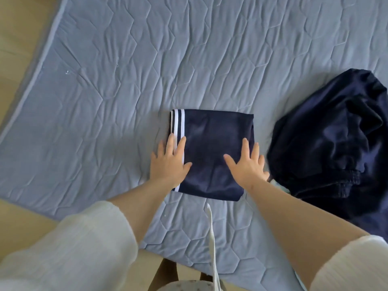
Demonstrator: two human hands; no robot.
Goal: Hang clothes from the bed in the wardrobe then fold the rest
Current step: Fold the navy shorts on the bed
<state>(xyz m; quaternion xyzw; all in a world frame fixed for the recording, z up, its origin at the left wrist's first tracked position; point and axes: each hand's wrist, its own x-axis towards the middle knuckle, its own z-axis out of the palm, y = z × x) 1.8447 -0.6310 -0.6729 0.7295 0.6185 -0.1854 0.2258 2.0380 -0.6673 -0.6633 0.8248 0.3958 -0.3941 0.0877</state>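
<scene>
A navy garment with white side stripes lies folded into a neat square on the blue quilted bed cover. My left hand lies flat on its left, striped edge with fingers straight and spread. My right hand presses flat on its right side, fingers also spread. A second navy garment lies crumpled in a heap to the right, its elastic waistband showing near the bottom.
The quilted cover stretches wide to the left and far side. Beige floor shows along the left and near edge. A white cord hangs from my clothing over the bed's near edge.
</scene>
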